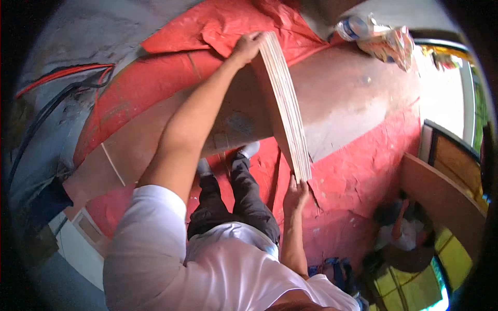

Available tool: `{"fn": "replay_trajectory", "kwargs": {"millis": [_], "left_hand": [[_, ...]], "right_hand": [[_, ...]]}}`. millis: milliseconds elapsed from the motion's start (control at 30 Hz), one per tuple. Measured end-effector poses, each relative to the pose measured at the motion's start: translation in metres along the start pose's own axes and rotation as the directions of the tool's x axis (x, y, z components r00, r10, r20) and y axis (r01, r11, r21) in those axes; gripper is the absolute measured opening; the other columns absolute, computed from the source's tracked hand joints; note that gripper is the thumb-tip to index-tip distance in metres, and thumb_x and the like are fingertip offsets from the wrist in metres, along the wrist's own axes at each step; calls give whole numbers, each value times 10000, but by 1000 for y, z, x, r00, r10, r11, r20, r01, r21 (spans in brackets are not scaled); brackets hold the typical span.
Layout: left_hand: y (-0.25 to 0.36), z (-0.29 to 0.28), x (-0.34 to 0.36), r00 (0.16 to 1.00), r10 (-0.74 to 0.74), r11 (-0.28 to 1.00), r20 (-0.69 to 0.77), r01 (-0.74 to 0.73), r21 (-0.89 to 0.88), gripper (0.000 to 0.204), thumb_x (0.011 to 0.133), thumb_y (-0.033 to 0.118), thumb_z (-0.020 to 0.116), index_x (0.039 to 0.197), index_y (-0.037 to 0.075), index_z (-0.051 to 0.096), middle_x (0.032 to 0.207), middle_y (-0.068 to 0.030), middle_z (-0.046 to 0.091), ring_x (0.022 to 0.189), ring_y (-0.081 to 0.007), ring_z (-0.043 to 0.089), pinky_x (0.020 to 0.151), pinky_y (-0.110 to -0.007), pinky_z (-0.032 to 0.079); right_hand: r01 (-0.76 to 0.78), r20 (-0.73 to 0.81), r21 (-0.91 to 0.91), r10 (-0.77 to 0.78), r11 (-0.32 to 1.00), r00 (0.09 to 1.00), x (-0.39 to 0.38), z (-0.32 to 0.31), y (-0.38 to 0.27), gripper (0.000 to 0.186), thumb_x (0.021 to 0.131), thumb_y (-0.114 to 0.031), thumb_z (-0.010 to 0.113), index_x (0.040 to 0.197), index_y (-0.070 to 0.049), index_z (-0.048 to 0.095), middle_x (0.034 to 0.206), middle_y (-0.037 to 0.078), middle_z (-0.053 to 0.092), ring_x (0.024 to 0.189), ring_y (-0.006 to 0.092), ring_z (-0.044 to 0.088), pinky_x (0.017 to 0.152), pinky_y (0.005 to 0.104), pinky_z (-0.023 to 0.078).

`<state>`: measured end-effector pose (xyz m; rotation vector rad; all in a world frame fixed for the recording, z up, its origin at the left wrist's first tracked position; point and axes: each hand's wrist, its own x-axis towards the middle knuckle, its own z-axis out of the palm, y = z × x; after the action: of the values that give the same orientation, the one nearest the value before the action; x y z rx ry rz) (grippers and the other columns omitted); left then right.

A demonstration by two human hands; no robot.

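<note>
Between my two hands stands a stack of thin boards (pixel 286 109), held up so that its pale, layered edge faces me and its brown side falls into shadow. My left hand (pixel 247 47) is closed on the far upper corner. At the near lower corner, my right hand (pixel 295 194) grips the stack with the fingers partly behind it. A brown sheet (pixel 337 85) lies on the floor beneath the stack, on top of red plastic sheeting (pixel 342 176).
A clear plastic bottle (pixel 354 28) and a crinkled plastic bag (pixel 391 47) lie at the far right. Red and black cables (pixel 57 98) run along the left. Another person (pixel 404 233) is at the lower right, near a brown panel (pixel 441 181).
</note>
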<state>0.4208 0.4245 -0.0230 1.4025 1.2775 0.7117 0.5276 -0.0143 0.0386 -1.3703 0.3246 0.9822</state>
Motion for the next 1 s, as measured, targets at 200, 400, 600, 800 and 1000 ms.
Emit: {"fn": "replay_trajectory", "kwargs": {"millis": [200, 400, 600, 800, 1000], "left_hand": [[-12, -7, 9, 974, 210, 975, -85, -201, 100, 432, 898, 391, 473, 807, -21, 563, 700, -215, 547, 672, -246, 585, 635, -386, 430], [-9, -4, 8, 998, 43, 999, -35, -42, 11, 390, 899, 342, 493, 1033, -3, 615, 864, -124, 652, 792, -178, 601, 737, -295, 461], [2, -1, 2, 959, 183, 941, -217, -106, 323, 430, 917, 401, 406, 1027, 35, 603, 879, -188, 643, 870, -334, 612, 763, -390, 458], [14, 26, -9, 982, 62, 978, -178, -24, 207, 480, 926, 401, 387, 1194, 11, 471, 1120, -211, 573, 1049, -331, 551, 882, -378, 422], [24, 50, -18, 826, -275, 960, -492, 259, -102, 549, 896, 428, 429, 1190, -37, 430, 1168, -243, 532, 1054, -358, 541, 883, -420, 421]], "right_hand": [[-73, -16, -41, 72, 996, 997, -13, 25, -14, 341, 852, -92, 509, 1169, 26, 466, 1171, 103, 525, 1082, 215, 518, 949, 344, 404], [90, 187, -590, 27, 803, 982, 12, -32, -7, 460, 886, -159, 576, 1282, -6, 397, 1212, 87, 507, 1105, 170, 509, 879, 275, 426], [583, 509, -811, -439, 42, 740, 4, 18, -46, 740, 821, -153, 636, 1385, 32, 194, 1399, 246, 279, 1278, 347, 323, 1034, 423, 285], [604, 686, -723, -459, -336, 565, 54, 106, -50, 675, 805, -268, 617, 1357, -31, 309, 1294, 223, 429, 1200, 369, 410, 1028, 502, 257], [651, 665, -738, -352, -176, 659, 71, 113, -34, 515, 838, -322, 561, 1245, -30, 440, 938, 165, 589, 869, 324, 573, 775, 412, 443]]}}
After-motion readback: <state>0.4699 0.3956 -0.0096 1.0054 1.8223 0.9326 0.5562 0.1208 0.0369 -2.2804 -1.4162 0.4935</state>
